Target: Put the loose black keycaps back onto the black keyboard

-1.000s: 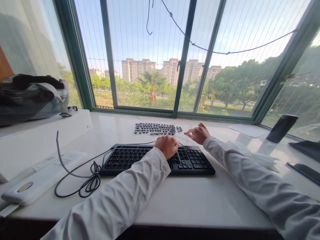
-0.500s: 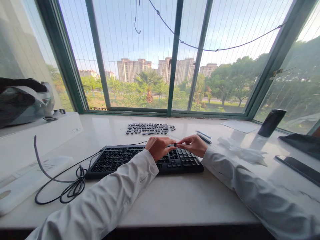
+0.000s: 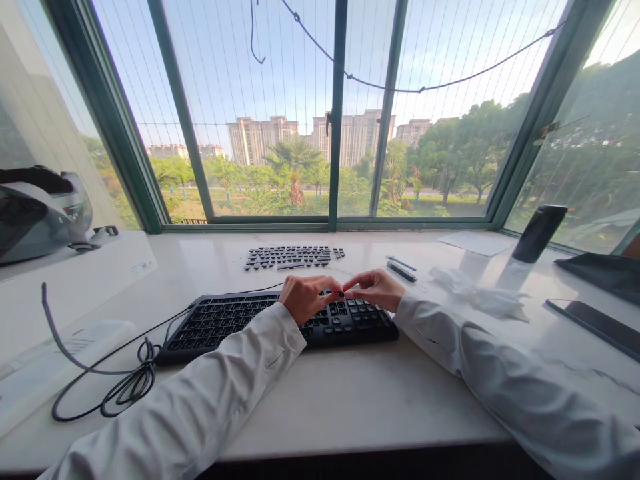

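A black keyboard lies on the white counter, many of its key positions without caps on the left and middle, while caps sit on the number pad at the right. Over its upper right part, my left hand and my right hand meet fingertip to fingertip. Between them they pinch a small black keycap. Whether it touches the keyboard I cannot tell. Behind the keyboard, loose keycaps are laid out in rows.
A bundled cable and a white box are on the left. To the right are a pen-like tool, crumpled clear plastic, a phone and a black cylinder. Windows rise behind the counter.
The camera view has shifted slightly, moving the scene left. Both hands keep their pinch on the keycap, which now sits a little lower over the keyboard.
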Available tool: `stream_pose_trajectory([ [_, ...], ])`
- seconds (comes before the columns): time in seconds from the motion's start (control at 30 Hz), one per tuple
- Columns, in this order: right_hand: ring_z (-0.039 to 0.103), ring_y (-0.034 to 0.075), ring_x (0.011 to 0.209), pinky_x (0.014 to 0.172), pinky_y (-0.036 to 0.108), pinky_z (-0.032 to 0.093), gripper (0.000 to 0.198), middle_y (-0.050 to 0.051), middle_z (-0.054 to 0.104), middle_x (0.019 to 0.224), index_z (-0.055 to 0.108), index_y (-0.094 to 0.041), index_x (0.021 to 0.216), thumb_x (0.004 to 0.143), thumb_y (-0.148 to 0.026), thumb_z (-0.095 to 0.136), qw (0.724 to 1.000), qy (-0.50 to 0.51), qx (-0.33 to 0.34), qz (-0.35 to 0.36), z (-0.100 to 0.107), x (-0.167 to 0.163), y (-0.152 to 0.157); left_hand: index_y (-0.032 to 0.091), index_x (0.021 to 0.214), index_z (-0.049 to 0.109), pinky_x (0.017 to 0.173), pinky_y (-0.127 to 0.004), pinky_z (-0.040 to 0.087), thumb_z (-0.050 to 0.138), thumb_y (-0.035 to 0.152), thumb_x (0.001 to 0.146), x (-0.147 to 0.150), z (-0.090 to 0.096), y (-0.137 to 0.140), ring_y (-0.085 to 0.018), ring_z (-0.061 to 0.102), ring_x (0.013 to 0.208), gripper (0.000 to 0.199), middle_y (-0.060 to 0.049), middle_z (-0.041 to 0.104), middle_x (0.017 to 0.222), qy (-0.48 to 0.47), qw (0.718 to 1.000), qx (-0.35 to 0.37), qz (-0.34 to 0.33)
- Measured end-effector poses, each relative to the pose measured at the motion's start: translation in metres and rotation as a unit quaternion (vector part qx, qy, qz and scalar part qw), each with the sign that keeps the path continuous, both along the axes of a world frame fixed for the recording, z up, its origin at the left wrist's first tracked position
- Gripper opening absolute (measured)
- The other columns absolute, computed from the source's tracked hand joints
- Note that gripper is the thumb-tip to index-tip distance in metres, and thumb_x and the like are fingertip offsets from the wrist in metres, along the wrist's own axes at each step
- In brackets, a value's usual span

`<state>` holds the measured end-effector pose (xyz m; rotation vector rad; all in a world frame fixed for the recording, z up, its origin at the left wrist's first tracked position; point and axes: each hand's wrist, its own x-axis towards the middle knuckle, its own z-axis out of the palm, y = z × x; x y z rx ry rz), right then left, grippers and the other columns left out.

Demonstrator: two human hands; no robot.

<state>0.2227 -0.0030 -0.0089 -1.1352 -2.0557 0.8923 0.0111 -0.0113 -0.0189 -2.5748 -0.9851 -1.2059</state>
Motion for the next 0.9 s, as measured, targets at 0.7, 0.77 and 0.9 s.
stream_pose_trajectory([
  [0.7, 0.026, 0.005, 0.044, 0.044, 0.023, 0.017, 0.04, -0.008, 0.03, 0.043, 0.075, -0.02, 0.086, 0.064, -0.053, 0.067, 0.987, -0.157, 0.041, -0.01, -0.009, 0.001, 0.001, 0.034, 0.099, 0.068, 0.064, -0.015, 0.041, 0.049, 0.016, 0.083, -0.014, 0.012, 0.009, -0.008, 0.064, 0.082, 0.03, 0.006, 0.07, 0.097, 0.246, 0.961, -0.053, -0.115],
  [0.77, 0.026, 0.005, 0.044, 0.044, 0.023, 0.017, 0.039, -0.008, 0.03, 0.042, 0.075, -0.02, 0.085, 0.064, -0.052, 0.067, 0.987, -0.156, 0.041, -0.01, -0.009, -0.001, 0.0, 0.034, 0.1, 0.067, 0.063, -0.015, 0.041, 0.049, 0.016, 0.083, -0.015, 0.013, 0.009, -0.008, 0.065, 0.082, 0.031, 0.007, 0.07, 0.097, 0.251, 0.959, -0.052, -0.119],
  [0.9, 0.028, 0.005, 0.043, 0.044, 0.023, 0.018, 0.036, -0.008, 0.032, 0.042, 0.075, -0.019, 0.084, 0.064, -0.049, 0.069, 0.985, -0.159, 0.065, -0.016, -0.007, -0.003, -0.003, 0.036, 0.099, 0.068, 0.062, -0.016, 0.041, 0.05, 0.02, 0.083, -0.014, 0.014, 0.006, -0.008, 0.065, 0.08, 0.029, 0.007, 0.071, 0.094, 0.245, 0.961, -0.052, -0.116],
])
